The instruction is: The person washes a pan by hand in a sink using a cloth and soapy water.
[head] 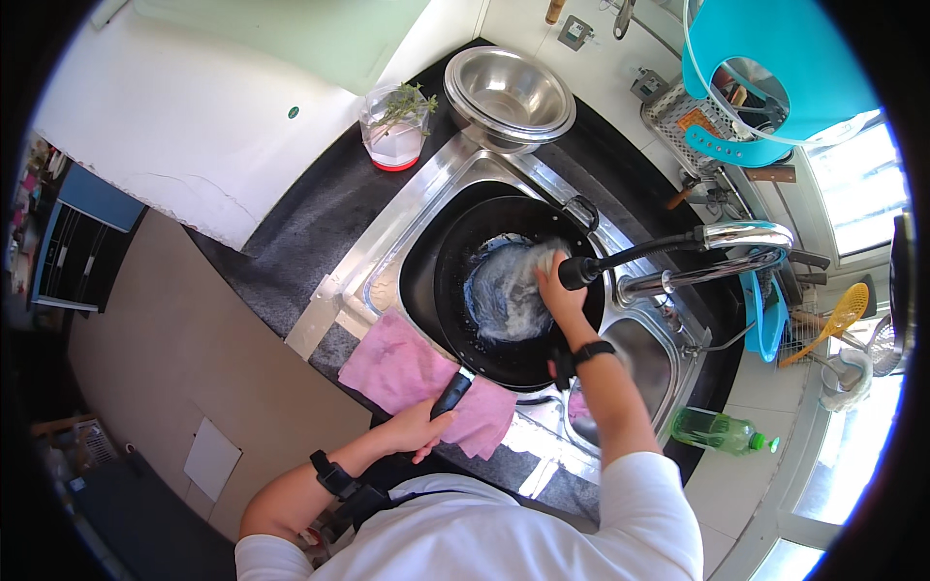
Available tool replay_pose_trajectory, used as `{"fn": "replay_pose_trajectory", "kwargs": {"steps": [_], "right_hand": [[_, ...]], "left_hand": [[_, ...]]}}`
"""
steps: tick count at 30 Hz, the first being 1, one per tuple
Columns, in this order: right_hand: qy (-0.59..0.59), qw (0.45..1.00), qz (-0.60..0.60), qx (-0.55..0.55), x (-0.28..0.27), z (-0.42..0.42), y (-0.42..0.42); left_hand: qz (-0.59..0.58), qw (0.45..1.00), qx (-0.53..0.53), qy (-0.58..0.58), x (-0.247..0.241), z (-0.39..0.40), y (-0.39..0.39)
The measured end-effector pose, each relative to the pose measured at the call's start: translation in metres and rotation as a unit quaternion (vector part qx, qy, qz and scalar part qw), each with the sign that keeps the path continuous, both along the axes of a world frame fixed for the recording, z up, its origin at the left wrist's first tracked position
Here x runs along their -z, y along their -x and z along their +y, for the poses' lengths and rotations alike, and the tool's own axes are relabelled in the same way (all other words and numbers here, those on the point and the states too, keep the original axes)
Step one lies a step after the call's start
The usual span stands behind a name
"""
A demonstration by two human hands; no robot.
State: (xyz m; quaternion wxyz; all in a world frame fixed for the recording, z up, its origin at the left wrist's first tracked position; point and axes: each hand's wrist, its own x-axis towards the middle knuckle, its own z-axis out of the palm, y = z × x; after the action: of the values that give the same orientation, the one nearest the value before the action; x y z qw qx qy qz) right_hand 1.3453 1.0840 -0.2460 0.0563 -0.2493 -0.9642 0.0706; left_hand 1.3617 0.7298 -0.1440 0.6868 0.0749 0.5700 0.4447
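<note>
A large black wok [465,298] rests over the stainless steel sink [363,279], with whitish suds [501,290] smeared across its inside. My left hand [414,428] grips the wok's black handle [452,396] at the front edge of the counter. Inside the wok, my right hand [563,294] presses a pale, blurred scrubbing cloth or pad [545,256] against the sudsy surface. The black spray head [577,273] of the chrome faucet [748,236] hangs right by that hand. Under the handle lies a pink cloth [407,363], draped over the counter's front edge.
Nested steel bowls [512,94] stand behind the sink, beside a clear container with a green plant [396,131]. A smaller basin [639,363] lies to the right, near a green bottle [719,430]. Utensils, including a yellow slotted spoon [843,309], and a turquoise plastic item [799,65] hang along the wall.
</note>
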Motion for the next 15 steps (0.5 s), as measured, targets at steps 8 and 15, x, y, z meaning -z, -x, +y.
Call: {"fn": "replay_pose_trajectory", "kwargs": {"steps": [8,15], "right_hand": [[0.643,0.659,0.364,0.142,-0.01,-0.108,0.116],[0.67,0.688,-0.198,-0.194,-0.047,-0.098,-0.01]], "left_hand": [[0.028,0.999,0.013,-0.008,0.006,-0.002,-0.002],[0.037,0.999,-0.002,-0.008,0.008,0.0,-0.005]]}}
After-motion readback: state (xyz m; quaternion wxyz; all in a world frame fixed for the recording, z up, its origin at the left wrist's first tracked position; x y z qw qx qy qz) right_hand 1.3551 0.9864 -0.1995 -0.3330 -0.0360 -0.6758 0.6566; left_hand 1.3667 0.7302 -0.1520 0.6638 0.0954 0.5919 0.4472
